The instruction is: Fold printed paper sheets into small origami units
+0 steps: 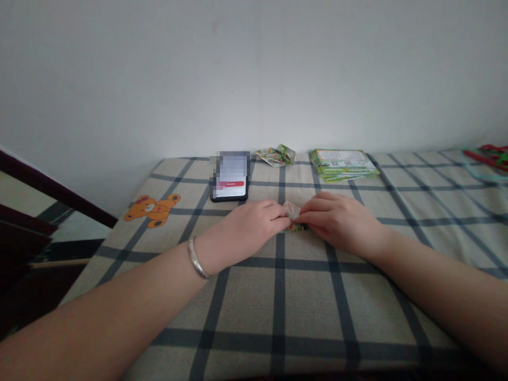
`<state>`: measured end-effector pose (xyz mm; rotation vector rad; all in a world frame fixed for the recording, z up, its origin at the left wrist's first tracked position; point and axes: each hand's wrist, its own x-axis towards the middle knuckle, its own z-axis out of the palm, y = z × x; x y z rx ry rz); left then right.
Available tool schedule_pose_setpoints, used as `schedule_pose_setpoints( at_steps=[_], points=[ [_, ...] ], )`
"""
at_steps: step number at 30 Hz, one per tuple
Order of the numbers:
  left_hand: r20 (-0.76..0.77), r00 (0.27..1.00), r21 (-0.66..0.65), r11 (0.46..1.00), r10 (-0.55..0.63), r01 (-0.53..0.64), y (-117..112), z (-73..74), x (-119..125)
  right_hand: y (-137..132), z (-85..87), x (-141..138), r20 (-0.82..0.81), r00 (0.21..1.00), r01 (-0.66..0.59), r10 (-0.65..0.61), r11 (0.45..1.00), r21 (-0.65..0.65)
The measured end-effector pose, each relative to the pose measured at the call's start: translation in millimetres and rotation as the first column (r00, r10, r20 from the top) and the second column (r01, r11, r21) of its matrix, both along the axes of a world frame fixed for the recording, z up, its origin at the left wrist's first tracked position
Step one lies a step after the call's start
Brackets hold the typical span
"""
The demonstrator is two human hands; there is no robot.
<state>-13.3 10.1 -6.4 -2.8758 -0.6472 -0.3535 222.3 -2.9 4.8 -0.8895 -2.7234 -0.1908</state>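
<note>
Between my two hands is a small folded piece of printed paper [292, 211], white, green and orange, low over the checked tablecloth [254, 301]. My left hand [260, 221], with a silver bangle [197, 258] at the wrist, has its fingers closed on the paper's left side. From the other side, my right hand [335, 219] pinches the right edge of the same paper. My fingers cover much of it, so its full shape is hidden. Behind my hands lies another folded printed paper piece [277, 156], close to the wall.
A phone [230, 177] with a lit, partly blurred screen lies behind my left hand. A stack of green printed leaflets [343, 163] sits at the back right. Red and green items [494, 156] are at the far right edge. A bear picture [153, 210] is on the left.
</note>
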Motion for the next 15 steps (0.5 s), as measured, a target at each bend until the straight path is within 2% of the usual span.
schedule_pose_setpoints(
  at_steps=[5,15],
  points=[
    [0.009,1.000,0.013,1.000,0.003,-0.003,-0.4,-0.8,0.2,1.7,-0.6,0.3,0.032,0.999,0.000,0.000,1.000,-0.004],
    [-0.023,1.000,0.008,1.000,0.019,-0.019,-1.2,2.3,0.3,-0.8,7.0,1.1,0.091,0.993,0.078,-0.075,0.997,-0.029]
  ],
)
